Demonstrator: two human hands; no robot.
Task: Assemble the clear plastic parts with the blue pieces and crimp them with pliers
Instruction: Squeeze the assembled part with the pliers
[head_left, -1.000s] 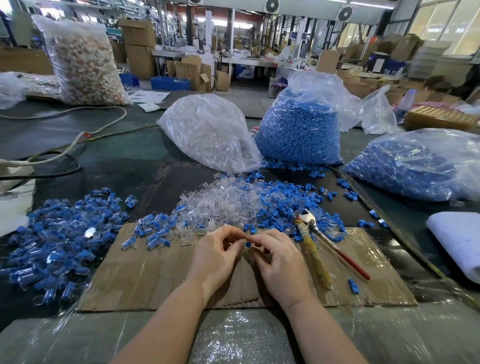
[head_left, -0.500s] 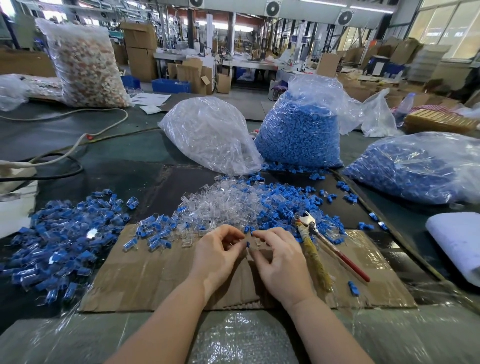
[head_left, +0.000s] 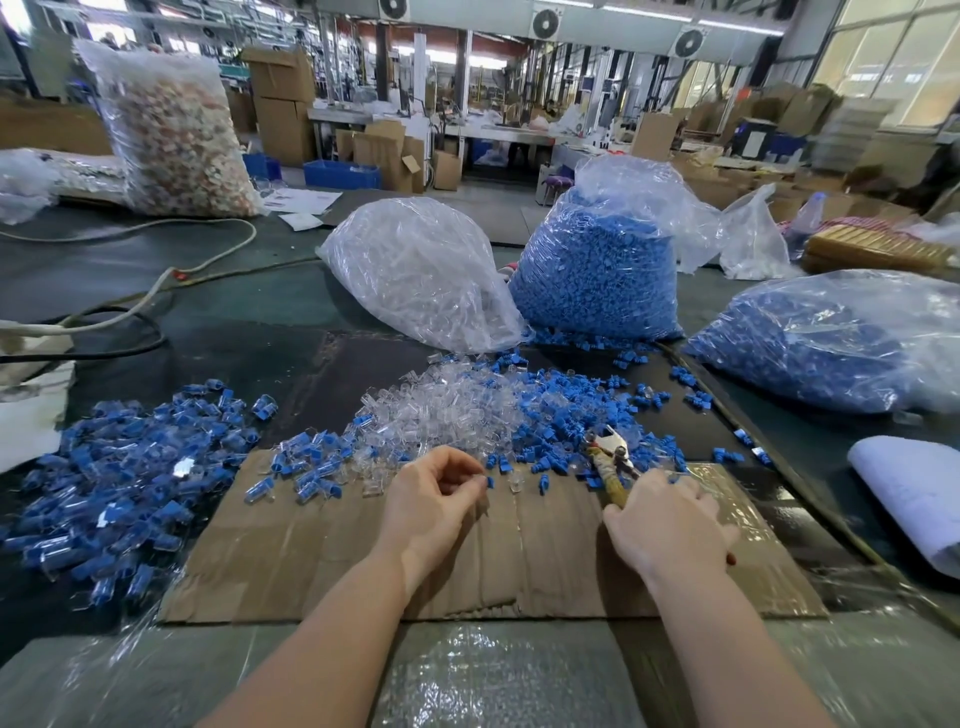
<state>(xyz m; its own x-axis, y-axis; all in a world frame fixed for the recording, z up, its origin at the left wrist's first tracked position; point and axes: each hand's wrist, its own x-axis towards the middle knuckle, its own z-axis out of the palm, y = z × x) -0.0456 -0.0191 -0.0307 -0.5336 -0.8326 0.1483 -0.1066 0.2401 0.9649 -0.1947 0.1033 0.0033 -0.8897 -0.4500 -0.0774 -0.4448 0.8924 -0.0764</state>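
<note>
My left hand (head_left: 434, 499) pinches a small clear part with a blue piece in it (head_left: 487, 482) over the cardboard sheet (head_left: 322, 561). My right hand (head_left: 670, 525) lies over the handles of the pliers (head_left: 610, 457), its fingers curling around them; the pliers' jaws point away toward the loose pile. A heap of loose clear plastic parts (head_left: 441, 410) sits just beyond the hands, with loose blue pieces (head_left: 566, 415) mixed in to its right. A pile of joined clear-and-blue pieces (head_left: 119, 478) spreads at the left.
Behind the heap stand a bag of clear parts (head_left: 421, 270) and a bag of blue pieces (head_left: 597, 270); another blue bag (head_left: 831, 338) lies right. Cables (head_left: 130, 306) cross the dark table at left. A white roll (head_left: 914, 493) lies at the right edge. Bubble wrap (head_left: 493, 670) covers the near edge.
My hands have parted. The right hand moved right from the small part onto the pliers' handles. The left hand kept the part pinched and stayed near the middle.
</note>
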